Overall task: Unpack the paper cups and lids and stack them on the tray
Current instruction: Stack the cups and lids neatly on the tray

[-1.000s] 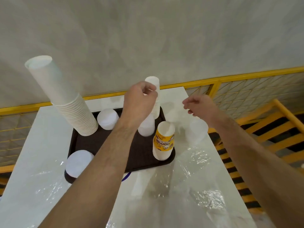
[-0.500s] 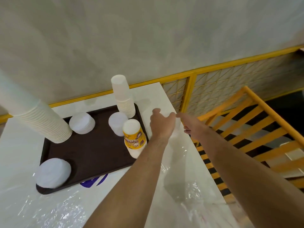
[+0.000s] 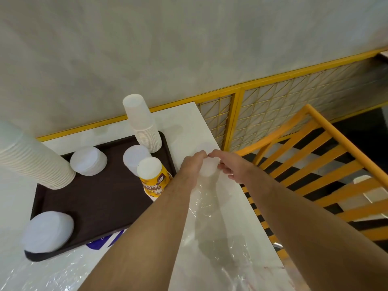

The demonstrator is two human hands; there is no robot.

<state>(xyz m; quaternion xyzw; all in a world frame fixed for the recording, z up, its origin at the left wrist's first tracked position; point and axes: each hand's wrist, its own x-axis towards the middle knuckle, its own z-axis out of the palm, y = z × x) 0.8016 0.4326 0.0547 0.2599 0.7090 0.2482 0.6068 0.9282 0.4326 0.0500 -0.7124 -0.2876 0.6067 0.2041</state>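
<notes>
A dark brown tray (image 3: 100, 198) holds a tall leaning stack of white paper cups (image 3: 35, 162) at its left and a shorter cup stack (image 3: 144, 127) at its back right. Three piles of white lids (image 3: 88, 160) (image 3: 134, 157) (image 3: 47, 232) and some yellow printed cups (image 3: 154, 177) also stand on it. Right of the tray, near the table's right edge, stands a pack of lids (image 3: 207, 172) in clear plastic. My left hand (image 3: 192, 162) and my right hand (image 3: 228, 164) meet over its top, and each pinches the plastic wrap.
Loose clear plastic film (image 3: 210, 208) lies on the white table (image 3: 189, 122) in front of the pack and along the near edge. A blue-printed sheet (image 3: 105, 242) shows under the tray. A yellow railing (image 3: 315, 164) and a stairwell drop off right of the table.
My left hand left the cup stack on the tray and swung right to the wrapped lid pack. My right hand closed in, and both now pinch the wrap. The view turned right.
</notes>
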